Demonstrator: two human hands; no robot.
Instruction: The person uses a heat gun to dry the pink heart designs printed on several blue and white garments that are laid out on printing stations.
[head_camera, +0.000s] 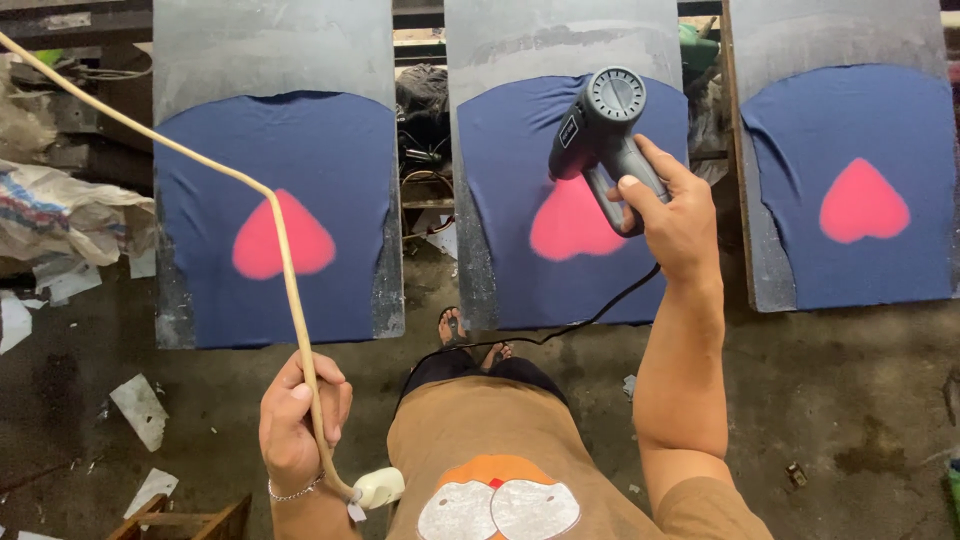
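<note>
Grey heat gun (600, 130) gripped in right hand (675, 215), cream cord (285, 270) in left hand's (295, 420) fist.

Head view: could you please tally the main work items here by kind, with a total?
Navy shirts with a pink heart, on grey boards: 3
Heat guns, in the right hand: 1
Beige cords, in the left hand: 1
White plug connectors: 1
Total: 6

three shirt-covered boards (275, 210) side by side, heat gun (600, 130) in right hand (675, 215) over the middle one, cord (280, 240) in left hand (298, 420) before the left board
</note>
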